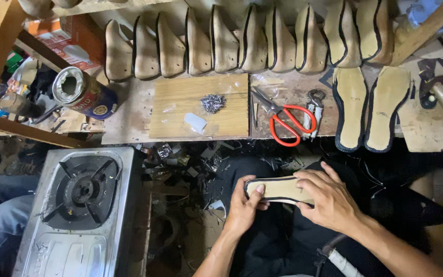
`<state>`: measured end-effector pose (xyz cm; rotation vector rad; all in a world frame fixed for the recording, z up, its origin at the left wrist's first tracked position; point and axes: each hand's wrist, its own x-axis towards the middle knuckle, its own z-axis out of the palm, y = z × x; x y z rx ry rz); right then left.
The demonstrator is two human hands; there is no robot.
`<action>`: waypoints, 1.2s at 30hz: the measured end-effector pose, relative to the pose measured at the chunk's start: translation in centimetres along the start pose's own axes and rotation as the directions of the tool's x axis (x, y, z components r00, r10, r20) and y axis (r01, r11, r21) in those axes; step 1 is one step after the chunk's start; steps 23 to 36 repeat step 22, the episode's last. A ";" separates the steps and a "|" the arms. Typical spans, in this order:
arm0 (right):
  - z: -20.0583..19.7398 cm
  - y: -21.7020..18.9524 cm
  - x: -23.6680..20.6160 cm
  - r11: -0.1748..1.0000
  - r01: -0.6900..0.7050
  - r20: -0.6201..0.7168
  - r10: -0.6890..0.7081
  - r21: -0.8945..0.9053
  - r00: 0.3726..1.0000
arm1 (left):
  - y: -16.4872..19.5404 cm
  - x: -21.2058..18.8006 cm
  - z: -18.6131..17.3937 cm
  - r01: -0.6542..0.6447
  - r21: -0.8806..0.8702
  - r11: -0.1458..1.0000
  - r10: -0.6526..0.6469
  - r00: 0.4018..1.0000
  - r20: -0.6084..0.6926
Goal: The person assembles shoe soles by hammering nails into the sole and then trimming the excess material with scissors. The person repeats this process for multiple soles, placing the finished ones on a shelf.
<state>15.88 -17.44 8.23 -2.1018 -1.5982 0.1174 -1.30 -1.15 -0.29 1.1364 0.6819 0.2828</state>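
Observation:
Both my hands hold one shoe last with a tan insole edged in black (277, 189) over my lap. My left hand (243, 207) grips its left end, thumb on the insole. My right hand (325, 197) covers its right end, fingers curled over the top edge. On the wooden bench ahead lie red-handled scissors (289, 121), pincers (314, 105) and a small pile of tacks (213, 102) on a wooden board (180, 114).
A row of several lasted soles (242, 43) leans along the back of the bench, and two flat ones (373, 106) lie at the right. A tin can (83, 92) lies at the left. A gas stove (80, 205) stands at the lower left; scraps litter the floor.

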 end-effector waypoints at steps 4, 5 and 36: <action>-1.1 1.1 3.0 0.994 0.028 0.078 -0.036 0.101 0.996 | 0.0 0.2 0.4 0.001 -0.014 1.000 -0.002 0.999 -0.045; -1.3 1.6 4.1 0.984 0.038 0.095 -0.055 0.173 0.994 | -0.1 0.2 0.6 -0.003 -0.015 1.000 0.002 0.999 -0.049; 10.2 3.1 26.0 0.973 0.227 -0.257 -0.209 0.039 0.943 | -0.6 0.3 0.9 0.009 -0.057 0.998 -0.013 0.998 -0.065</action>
